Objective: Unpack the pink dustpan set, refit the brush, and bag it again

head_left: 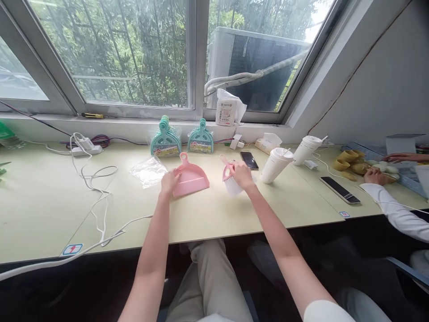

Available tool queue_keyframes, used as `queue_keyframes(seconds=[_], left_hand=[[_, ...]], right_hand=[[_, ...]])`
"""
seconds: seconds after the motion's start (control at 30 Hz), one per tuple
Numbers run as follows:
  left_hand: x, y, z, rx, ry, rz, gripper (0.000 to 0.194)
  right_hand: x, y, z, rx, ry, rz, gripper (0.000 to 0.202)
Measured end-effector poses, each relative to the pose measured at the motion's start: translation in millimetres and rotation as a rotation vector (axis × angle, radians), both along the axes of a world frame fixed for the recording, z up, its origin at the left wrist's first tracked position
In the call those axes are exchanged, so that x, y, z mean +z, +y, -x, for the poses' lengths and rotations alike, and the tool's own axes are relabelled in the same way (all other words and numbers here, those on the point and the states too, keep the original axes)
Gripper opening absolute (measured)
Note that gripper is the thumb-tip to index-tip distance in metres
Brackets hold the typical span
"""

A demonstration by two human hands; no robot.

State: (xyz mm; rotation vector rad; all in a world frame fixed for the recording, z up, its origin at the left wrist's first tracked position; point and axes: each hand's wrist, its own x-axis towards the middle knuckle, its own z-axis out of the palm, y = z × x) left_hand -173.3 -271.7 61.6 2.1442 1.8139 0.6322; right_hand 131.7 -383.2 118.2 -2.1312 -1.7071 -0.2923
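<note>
Head view: your left hand (168,181) rests fingers on left edge of pink dustpan (190,178), flat on worktop (214,210), handle pointing to window, long axis away from you. Right hand (240,173) fingers closed round pink brush (229,178), bristles toward you. Both look light, stiff plastic; take by handles

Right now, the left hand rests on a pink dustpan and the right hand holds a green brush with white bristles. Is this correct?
Not fully. In the head view, the brush in the right hand is pink, not green; its bristles are white. The green items are the packaged sets by the window. The left hand does rest on the pink dustpan.
</note>
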Motion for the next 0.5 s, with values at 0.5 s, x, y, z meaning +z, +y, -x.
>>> queue_keyframes(seconds=[0.5], left_hand=[[1.6,-7,2,0.122,0.026,-0.216,0.042]], right_hand=[[-70.4,12,0,-0.219,0.298,-0.253,0.033]])
